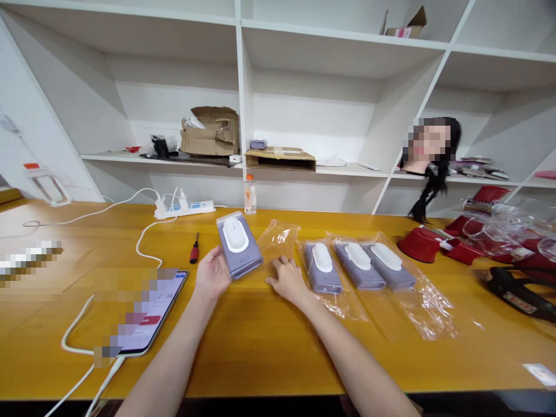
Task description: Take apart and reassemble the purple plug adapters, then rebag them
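My left hand [214, 273] is closed on a purple-grey box-shaped device [249, 255] with a white oval piece on its face, tilted up above the table. My right hand [286, 279] is just right of it, fingers bent and apart, with nothing visible in them. Its fingertips are at the near edge of a clear plastic bag [278, 234]; whether they touch it I cannot tell. Further right, three similar devices lie in a row in clear plastic: a near one [326, 282], a middle one [367, 278] and a far one [402, 279].
A red-handled screwdriver [194, 253] and a phone [163, 315] with white cables lie left. Behind stand a power strip [197, 207] and an orange-capped bottle [250, 197]. Red containers [419, 245] and a black strapped tool [516, 295] are right. White shelves [313, 110] rise behind the table.
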### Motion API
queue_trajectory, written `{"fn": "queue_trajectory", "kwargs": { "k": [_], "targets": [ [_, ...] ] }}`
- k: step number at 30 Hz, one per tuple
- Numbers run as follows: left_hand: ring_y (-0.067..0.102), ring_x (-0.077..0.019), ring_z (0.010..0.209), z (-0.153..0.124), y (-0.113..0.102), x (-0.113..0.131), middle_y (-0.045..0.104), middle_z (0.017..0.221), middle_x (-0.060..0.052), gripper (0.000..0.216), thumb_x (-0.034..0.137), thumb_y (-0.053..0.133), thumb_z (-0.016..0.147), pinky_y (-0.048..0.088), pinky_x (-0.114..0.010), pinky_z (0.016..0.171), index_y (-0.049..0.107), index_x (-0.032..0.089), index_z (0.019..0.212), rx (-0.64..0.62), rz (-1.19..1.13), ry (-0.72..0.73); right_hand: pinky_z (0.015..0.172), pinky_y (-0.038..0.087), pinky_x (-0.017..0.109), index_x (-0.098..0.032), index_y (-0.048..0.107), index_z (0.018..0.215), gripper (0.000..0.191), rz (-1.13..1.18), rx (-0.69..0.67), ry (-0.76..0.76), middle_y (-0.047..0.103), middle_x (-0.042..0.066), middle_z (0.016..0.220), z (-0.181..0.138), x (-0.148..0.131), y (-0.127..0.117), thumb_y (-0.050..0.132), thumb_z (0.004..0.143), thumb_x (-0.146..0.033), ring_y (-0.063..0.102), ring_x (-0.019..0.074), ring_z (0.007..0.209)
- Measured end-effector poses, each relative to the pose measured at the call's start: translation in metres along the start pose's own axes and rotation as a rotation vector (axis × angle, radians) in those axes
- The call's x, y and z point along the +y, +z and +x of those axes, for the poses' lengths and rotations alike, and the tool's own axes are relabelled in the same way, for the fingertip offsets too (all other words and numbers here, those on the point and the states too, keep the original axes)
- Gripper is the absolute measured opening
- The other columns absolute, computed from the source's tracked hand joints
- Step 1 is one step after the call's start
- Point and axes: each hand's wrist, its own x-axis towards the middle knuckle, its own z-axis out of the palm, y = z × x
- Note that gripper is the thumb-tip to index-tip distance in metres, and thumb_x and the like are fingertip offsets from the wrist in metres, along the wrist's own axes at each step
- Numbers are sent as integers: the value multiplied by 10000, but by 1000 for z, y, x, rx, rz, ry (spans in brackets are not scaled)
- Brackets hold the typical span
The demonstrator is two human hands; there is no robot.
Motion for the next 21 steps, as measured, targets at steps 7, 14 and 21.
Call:
{"fn": "queue_trajectory", "kwargs": {
  "k": [7,14,21],
  "targets": [
    [558,-330,1041,-5,-3,-1,591,1158,-162,559,487,419,816,396,-547,867,411,209,1301,-222,20,-47,751,372,328,-188,654,887,199,-15,-35,-39,587,92,966,2,3,6,475,818,-244,475,241,968],
    [599,-323,957,-7,2,-3,619,1088,-178,554,484,382,829,442,-544,795,428,174,1285,-133,59,-91,779,370,345,-210,617,1026,371,-2,-46,-121,554,95,1050,-2,2,2,565,750,-452,463,258,1001],
    [623,-301,910,-11,6,-6,659,1005,-156,481,363,422,837,464,-502,798,444,159,1272,-131,135,-28,731,372,278,-171,647,821,188,7,-65,-108,615,86,894,2,3,7,463,821,-211,546,193,873]
  ]
}}
